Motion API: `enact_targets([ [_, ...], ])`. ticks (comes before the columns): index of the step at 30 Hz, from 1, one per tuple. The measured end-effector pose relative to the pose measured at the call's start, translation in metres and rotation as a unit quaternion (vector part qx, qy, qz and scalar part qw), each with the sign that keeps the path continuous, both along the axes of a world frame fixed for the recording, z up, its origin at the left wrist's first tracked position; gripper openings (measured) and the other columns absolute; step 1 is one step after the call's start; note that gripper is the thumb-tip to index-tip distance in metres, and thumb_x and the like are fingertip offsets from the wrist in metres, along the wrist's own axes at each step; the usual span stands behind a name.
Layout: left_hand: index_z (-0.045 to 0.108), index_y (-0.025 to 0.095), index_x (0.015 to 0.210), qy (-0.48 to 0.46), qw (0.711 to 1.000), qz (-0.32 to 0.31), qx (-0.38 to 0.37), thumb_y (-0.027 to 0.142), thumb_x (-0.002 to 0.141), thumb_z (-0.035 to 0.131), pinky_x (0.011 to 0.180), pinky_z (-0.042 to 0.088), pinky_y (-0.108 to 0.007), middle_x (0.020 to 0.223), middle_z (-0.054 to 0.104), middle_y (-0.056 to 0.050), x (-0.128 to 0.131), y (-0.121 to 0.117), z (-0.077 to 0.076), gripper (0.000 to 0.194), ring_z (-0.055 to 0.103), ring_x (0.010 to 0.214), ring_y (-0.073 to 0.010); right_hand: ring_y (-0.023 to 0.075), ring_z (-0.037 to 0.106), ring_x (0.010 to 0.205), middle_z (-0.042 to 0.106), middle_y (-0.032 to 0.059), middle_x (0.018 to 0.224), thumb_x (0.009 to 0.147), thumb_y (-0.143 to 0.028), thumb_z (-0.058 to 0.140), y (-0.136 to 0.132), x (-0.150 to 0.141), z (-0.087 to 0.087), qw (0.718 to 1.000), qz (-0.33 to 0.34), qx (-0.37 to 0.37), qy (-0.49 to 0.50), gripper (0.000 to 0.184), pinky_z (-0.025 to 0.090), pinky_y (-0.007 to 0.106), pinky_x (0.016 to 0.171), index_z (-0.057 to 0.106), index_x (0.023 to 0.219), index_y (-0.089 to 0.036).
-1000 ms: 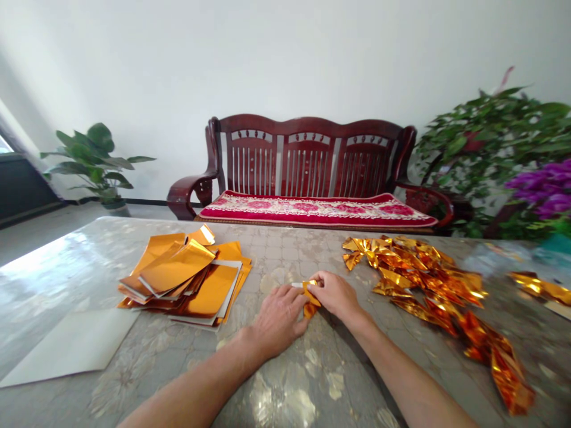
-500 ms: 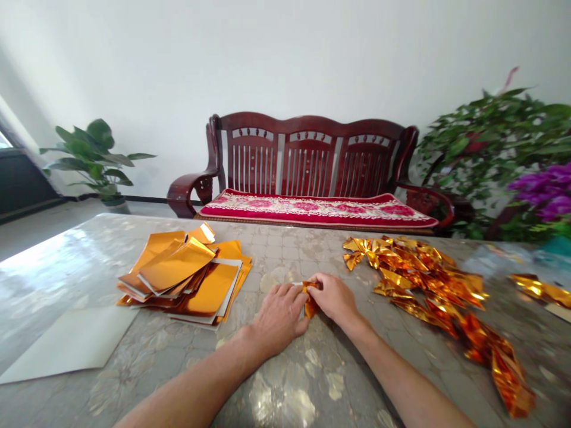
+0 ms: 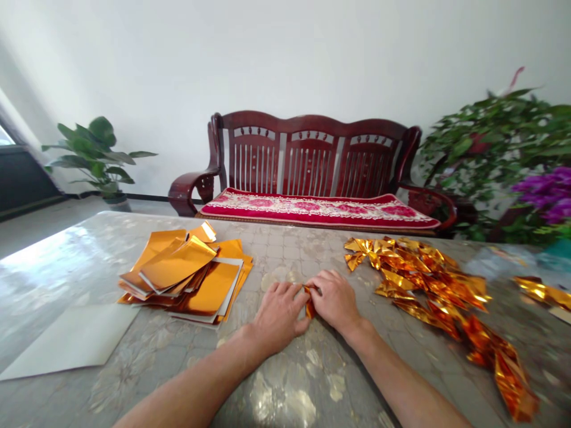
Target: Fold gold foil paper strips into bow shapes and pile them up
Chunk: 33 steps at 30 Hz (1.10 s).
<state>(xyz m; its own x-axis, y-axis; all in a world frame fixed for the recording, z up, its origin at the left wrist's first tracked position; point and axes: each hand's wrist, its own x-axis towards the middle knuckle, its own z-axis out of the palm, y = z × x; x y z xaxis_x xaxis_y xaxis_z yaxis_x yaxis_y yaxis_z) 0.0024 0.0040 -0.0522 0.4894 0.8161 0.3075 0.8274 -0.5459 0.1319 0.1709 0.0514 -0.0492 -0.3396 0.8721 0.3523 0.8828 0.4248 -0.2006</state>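
Gold foil strip (image 3: 309,307), narrow and folded, sits clamped between the person's left hand (image 3: 279,318) and right hand (image 3: 333,300), which are close together above the mottled bench (image 3: 279,255). Its upper end is hidden under the fingers and its lower end pokes out between the hands; whether it touches the bench, I cannot tell. Left of the strip lies a loose stack of gold foil sheets (image 3: 187,274) with white backs showing at the edges, and farther left a flat white sheet (image 3: 71,342). Right of the strip sprawls a heap of crinkled, pinched gold foil pieces (image 3: 423,279), with one more foil piece (image 3: 542,291) well beyond it. Straight behind the strip, past the bench, stands a dark red wooden settee (image 3: 307,142) with a red floral cushion (image 3: 319,209). A potted leafy plant (image 3: 96,151) stands well left of the strip, and a bushy plant (image 3: 482,142) with purple flowers (image 3: 546,193) well right.
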Motion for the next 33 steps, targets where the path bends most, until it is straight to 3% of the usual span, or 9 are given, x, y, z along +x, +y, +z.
enact_targets([
  [18, 0.056, 0.026, 0.119, 0.01, 1.0, 0.008, 0.014, 0.04, 0.09, 0.058, 0.095, 0.043, -0.042, 0.12, 0.061, -0.004, -0.001, 0.002, -0.004, 0.032, 0.055, 0.111, -0.0251, 0.0208, 0.052, 0.091, 0.065, 0.0061, 0.087, 0.088, -0.017, 0.054, -0.006, 0.001, 0.009, 0.993, 0.077, 0.028, -0.09, 0.02, 0.034, 0.032, 0.079, 0.073, 0.086, -0.023],
  [23, 0.058, 0.023, 0.114, 0.024, 0.998, 0.007, 0.062, 0.032, 0.089, 0.061, 0.099, 0.042, -0.042, 0.132, 0.055, -0.007, 0.005, -0.004, 0.0, 0.027, 0.049, 0.121, -0.0271, 0.0167, 0.057, 0.081, 0.064, 0.0029, 0.08, 0.087, -0.016, 0.052, -0.005, 0.001, 0.004, 0.998, 0.026, -0.009, -0.051, 0.024, 0.034, 0.028, 0.07, 0.074, 0.083, -0.025],
  [28, 0.056, 0.024, 0.114, 0.017, 0.995, 0.033, 0.092, 0.022, 0.093, 0.054, 0.087, 0.046, -0.039, 0.123, 0.058, -0.006, 0.011, -0.012, 0.004, 0.021, 0.054, 0.106, -0.0239, 0.0155, 0.061, 0.084, 0.068, 0.0007, 0.091, 0.085, -0.019, 0.053, -0.001, 0.001, -0.001, 0.997, -0.014, -0.063, 0.037, 0.024, 0.035, 0.025, 0.067, 0.072, 0.097, -0.027],
  [33, 0.059, 0.02, 0.096, 0.055, 0.995, -0.051, 0.067, 0.023, 0.095, 0.054, 0.08, 0.045, -0.036, 0.099, 0.062, -0.004, 0.01, -0.01, -0.002, 0.005, 0.055, 0.093, -0.0216, 0.0146, 0.06, 0.076, 0.068, -0.0009, 0.086, 0.079, -0.013, 0.054, 0.006, 0.002, -0.004, 0.988, -0.068, -0.105, 0.087, 0.042, 0.034, 0.025, 0.065, 0.061, 0.119, -0.024],
])
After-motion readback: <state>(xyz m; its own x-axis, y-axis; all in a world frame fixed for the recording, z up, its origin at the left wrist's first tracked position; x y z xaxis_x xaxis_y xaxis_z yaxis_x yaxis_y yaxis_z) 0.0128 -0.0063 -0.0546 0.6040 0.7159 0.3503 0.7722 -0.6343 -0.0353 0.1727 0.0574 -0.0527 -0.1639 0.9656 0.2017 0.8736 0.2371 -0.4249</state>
